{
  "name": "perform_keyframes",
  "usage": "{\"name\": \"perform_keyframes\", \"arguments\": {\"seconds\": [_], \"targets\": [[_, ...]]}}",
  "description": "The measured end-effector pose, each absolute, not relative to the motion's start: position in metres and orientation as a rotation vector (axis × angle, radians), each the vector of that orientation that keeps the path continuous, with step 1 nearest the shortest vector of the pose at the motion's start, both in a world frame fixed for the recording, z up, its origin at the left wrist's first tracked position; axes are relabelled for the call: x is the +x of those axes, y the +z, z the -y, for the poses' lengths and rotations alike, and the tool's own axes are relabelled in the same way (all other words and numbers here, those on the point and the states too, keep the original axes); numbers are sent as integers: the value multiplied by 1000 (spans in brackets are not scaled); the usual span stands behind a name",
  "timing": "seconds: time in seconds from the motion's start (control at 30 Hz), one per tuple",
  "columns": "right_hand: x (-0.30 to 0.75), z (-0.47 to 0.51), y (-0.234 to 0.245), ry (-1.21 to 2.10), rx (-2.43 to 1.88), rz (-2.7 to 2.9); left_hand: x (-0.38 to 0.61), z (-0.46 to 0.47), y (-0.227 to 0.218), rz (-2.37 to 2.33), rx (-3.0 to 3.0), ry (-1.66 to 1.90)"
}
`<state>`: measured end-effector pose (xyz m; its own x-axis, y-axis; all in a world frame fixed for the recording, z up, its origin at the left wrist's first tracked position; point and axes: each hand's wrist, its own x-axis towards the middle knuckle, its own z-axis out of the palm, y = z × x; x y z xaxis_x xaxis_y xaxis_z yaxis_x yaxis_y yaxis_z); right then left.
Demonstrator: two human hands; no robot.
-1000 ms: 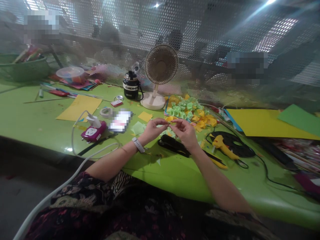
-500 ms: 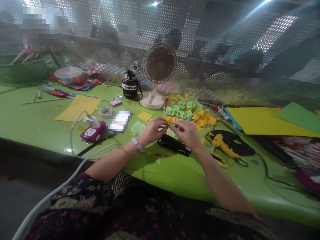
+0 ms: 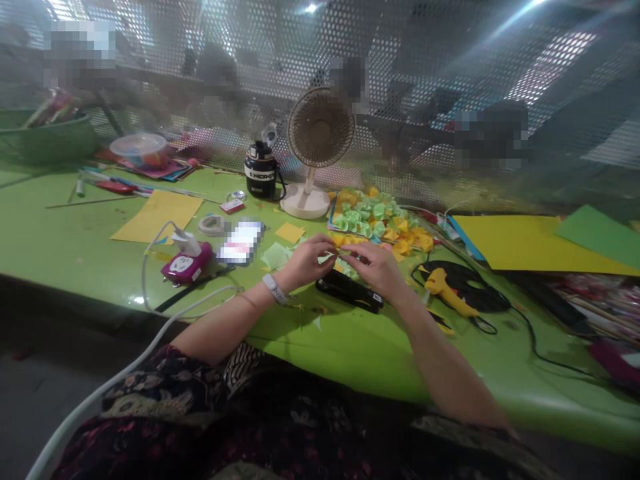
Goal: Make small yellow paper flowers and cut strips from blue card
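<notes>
My left hand (image 3: 306,261) and my right hand (image 3: 381,266) meet over the green table (image 3: 75,247), fingertips pinched together on a small yellow paper piece (image 3: 339,251). A white band sits on my left wrist. Just below the hands lies a black stapler (image 3: 350,291). Behind them is a heap of folded green and yellow paper flowers (image 3: 380,220). A yellow glue gun (image 3: 447,289) lies to the right of my right hand.
A small desk fan (image 3: 318,143) and a black jar (image 3: 261,171) stand at the back. A magenta power socket (image 3: 185,264) with white cable, tape roll (image 3: 212,225) and yellow sheet (image 3: 157,214) lie left. Large yellow paper (image 3: 530,245) and green paper (image 3: 600,237) lie right.
Both hands have sunk slightly toward the table and keep working the small paper piece between the fingertips. Nothing else on the table has moved.
</notes>
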<state>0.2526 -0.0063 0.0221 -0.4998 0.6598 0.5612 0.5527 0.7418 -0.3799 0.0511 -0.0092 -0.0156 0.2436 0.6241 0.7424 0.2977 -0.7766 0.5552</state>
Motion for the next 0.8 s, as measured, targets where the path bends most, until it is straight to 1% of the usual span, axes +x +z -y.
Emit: {"name": "perform_keyframes", "arguments": {"seconds": [0.8], "targets": [[250,9,21,193,-953,2206,52,10,-16,-803,2124,1506]]}}
